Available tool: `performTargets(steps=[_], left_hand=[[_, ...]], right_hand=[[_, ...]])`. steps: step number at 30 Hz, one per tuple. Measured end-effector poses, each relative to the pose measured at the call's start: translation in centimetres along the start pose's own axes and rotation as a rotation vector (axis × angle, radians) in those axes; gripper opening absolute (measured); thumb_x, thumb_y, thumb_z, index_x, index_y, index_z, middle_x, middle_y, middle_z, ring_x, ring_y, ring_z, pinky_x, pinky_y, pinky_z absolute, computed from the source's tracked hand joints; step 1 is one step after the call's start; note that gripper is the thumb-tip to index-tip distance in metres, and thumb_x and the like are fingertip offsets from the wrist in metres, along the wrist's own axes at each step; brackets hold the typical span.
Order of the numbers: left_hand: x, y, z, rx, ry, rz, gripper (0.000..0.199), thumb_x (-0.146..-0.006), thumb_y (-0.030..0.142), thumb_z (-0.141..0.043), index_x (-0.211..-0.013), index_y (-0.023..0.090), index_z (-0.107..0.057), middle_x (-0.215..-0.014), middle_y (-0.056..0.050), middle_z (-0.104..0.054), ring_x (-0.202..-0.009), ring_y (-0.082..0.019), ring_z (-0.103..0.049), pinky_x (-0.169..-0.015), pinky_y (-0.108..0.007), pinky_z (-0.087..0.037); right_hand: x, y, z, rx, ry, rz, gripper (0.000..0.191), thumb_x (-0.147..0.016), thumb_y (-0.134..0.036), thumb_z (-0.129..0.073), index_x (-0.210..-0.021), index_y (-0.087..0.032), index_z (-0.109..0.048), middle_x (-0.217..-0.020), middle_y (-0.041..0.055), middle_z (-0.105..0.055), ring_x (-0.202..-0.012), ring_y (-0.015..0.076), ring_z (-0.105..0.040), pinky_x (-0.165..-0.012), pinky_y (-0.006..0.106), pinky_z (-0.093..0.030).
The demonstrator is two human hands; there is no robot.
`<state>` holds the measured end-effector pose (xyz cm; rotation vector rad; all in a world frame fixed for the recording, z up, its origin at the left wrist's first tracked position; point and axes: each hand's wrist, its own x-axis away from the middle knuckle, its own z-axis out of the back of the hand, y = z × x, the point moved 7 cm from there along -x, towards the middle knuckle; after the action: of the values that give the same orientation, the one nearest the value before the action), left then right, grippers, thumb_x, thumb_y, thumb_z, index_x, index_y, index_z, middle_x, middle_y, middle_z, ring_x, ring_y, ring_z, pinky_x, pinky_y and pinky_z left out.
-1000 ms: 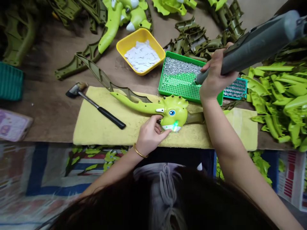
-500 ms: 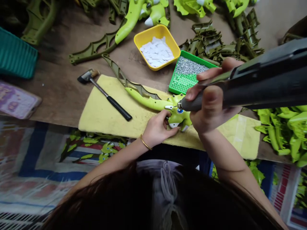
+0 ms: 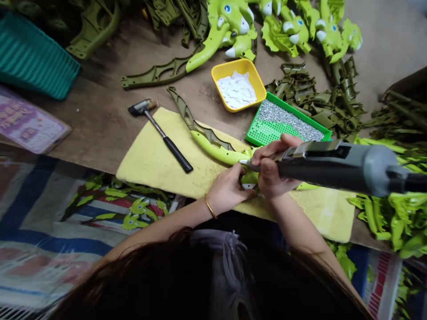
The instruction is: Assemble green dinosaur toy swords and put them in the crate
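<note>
– Is the power driver (image 3: 333,171) showing grey and black?
– Yes, and the cloth (image 3: 150,155) is showing pale yellow, the tray (image 3: 295,113) bright green, while the sheet (image 3: 60,242) is carrying blue and white stripes

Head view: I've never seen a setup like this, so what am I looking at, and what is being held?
There is no robot here. One camera, worn on a person's head, looks forward and down at two bare hands. The left hand holds a green toy on a yellow cloth. The right hand grips a grey power tool, apparently a screwdriver, pointed at the toy; fingers hide much of its tip. On the table are also a hammer, a yellow bowl of white pieces and a green tray of small metal parts.
</note>
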<state>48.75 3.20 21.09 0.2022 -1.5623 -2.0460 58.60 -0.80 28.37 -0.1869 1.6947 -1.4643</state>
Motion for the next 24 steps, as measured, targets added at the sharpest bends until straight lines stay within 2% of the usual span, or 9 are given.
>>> performTargets(steps=[3, 5, 7, 9, 12, 14, 16, 20, 24], left_hand=[[0.1, -0.3, -0.1, -0.013, -0.027, 0.031, 0.04, -0.064, 0.031, -0.078, -0.093, 0.02, -0.054, -0.063, 0.005, -0.054, -0.054, -0.016, -0.055, -0.052, -0.028, -0.041], [0.6, -0.5, -0.2, 0.006, -0.046, 0.045, 0.038, -0.066, 0.031, -0.078, -0.093, 0.02, -0.054, -0.065, 0.004, -0.055, -0.057, -0.017, -0.057, -0.055, -0.029, -0.045], [1.3, -0.7, -0.2, 0.108, -0.064, 0.059, 0.042, -0.067, 0.031, -0.078, -0.1, 0.02, -0.054, -0.072, 0.002, -0.058, -0.063, -0.016, -0.061, -0.06, -0.029, -0.051], [2.1, -1.4, 0.3, 0.296, -0.03, 0.111, 0.054, -0.069, 0.031, -0.078, -0.112, 0.021, -0.047, -0.083, 0.001, -0.061, -0.07, -0.015, -0.065, -0.066, -0.03, -0.056], [2.5, -3.1, 2.4, 0.602, 0.181, 0.219, 0.06, -0.072, 0.033, -0.076, -0.114, 0.022, -0.035, -0.09, -0.001, -0.063, -0.073, -0.014, -0.068, -0.073, -0.032, -0.06], [2.0, -3.9, 3.9, 0.736, 0.315, 0.241, 0.061, -0.074, 0.032, -0.075, -0.114, 0.022, -0.031, -0.087, 0.001, -0.064, -0.072, -0.014, -0.07, -0.076, -0.034, -0.061], [0.7, -4.1, 5.1, 0.799, 0.366, 0.226, 0.065, -0.073, 0.031, -0.076, -0.119, 0.023, -0.031, -0.086, 0.002, -0.064, -0.073, -0.015, -0.071, -0.078, -0.035, -0.062], [-1.9, -4.0, 6.2, 0.816, 0.366, 0.203, 0.065, -0.072, 0.031, -0.076, -0.121, 0.024, -0.034, -0.091, -0.001, -0.068, -0.087, -0.02, -0.072, -0.077, -0.036, -0.063], [-3.1, -4.0, 6.2, 0.847, 0.355, 0.202, 0.053, -0.067, 0.03, -0.079, -0.107, 0.022, -0.044, -0.088, 0.001, -0.067, -0.086, -0.021, -0.072, -0.072, -0.036, -0.064]], right_hand=[[-0.3, -2.0, -0.2, -0.048, 0.02, 0.156, 0.045, -0.078, -0.039, -0.067, -0.122, -0.042, -0.055, -0.07, -0.0072, -0.054, -0.047, 0.0076, -0.051, -0.041, 0.022, -0.046], [-1.6, -2.2, -0.3, -0.047, 0.012, 0.134, 0.047, -0.079, -0.035, -0.068, -0.124, -0.038, -0.055, -0.076, -0.0062, -0.06, -0.047, 0.0073, -0.053, -0.04, 0.022, -0.046], [-3.6, -1.9, 1.0, -0.048, 0.181, 0.166, 0.04, -0.081, -0.036, -0.067, -0.12, -0.035, -0.057, -0.083, -0.0053, -0.062, -0.045, 0.0052, -0.052, -0.039, 0.021, -0.043], [-5.5, -0.7, 3.3, -0.021, 0.487, 0.213, 0.028, -0.084, -0.039, -0.063, -0.11, -0.03, -0.058, -0.085, -0.0046, -0.059, -0.044, 0.0032, -0.048, -0.039, 0.02, -0.039], [-7.6, 2.7, 5.0, 0.081, 0.675, 0.159, 0.031, -0.081, -0.051, -0.063, -0.1, -0.028, -0.054, -0.082, -0.0032, -0.055, -0.045, 0.0043, -0.046, -0.041, 0.023, -0.04], [-8.3, 4.8, 5.1, 0.132, 0.641, 0.101, 0.041, -0.078, -0.06, -0.062, -0.101, -0.029, -0.052, -0.082, -0.0031, -0.054, -0.046, 0.0058, -0.048, -0.042, 0.025, -0.042], [-8.2, 5.8, 5.1, 0.156, 0.62, 0.082, 0.047, -0.076, -0.066, -0.061, -0.105, -0.03, -0.051, -0.083, -0.0034, -0.053, -0.048, 0.0063, -0.049, -0.043, 0.025, -0.043], [-7.6, 6.5, 5.5, 0.151, 0.599, 0.087, 0.05, -0.074, -0.066, -0.062, -0.106, -0.029, -0.052, -0.083, -0.0042, -0.054, -0.048, 0.0052, -0.051, -0.044, 0.023, -0.044], [-8.0, 8.1, 5.7, 0.151, 0.454, -0.016, 0.047, -0.078, -0.066, -0.058, -0.104, -0.026, -0.056, -0.086, -0.0022, -0.059, -0.058, 0.0084, -0.062, -0.053, 0.025, -0.055]])
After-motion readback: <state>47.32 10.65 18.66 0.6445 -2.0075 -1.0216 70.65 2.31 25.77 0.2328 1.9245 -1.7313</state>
